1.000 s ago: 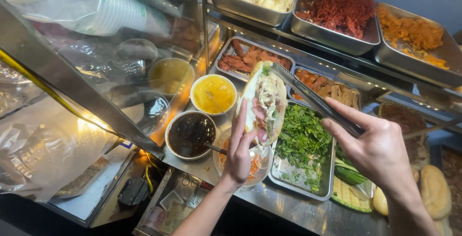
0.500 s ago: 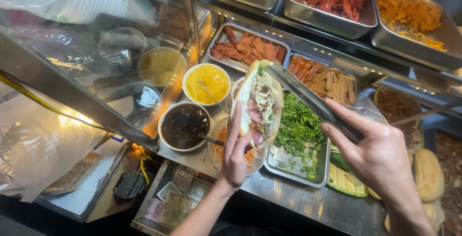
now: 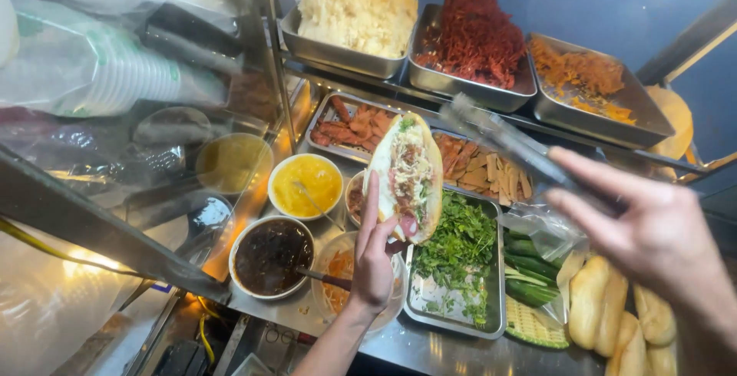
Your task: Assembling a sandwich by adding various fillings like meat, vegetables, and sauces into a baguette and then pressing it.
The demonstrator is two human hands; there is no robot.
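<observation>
My left hand [image 3: 375, 257] holds a split bread roll [image 3: 405, 173] upright, filled with meat and herbs, above the tray of green herbs [image 3: 459, 249]. My right hand [image 3: 652, 234] grips metal tongs [image 3: 513, 146], their tips raised over the tray of sliced meat [image 3: 482, 169], to the right of the roll. The tongs carry nothing that I can see.
Bowls of dark sauce [image 3: 270, 255] and yellow sauce [image 3: 307, 186] sit left of the roll. Trays of shredded toppings [image 3: 472, 34] line the upper shelf. Cucumber pieces [image 3: 530, 268] and plain rolls [image 3: 606, 307] lie at the right. A glass panel [image 3: 115, 115] closes the left side.
The roll has risen and stands more upright in my left hand. My right hand with the tongs has pulled away to the right and lifted off the roll.
</observation>
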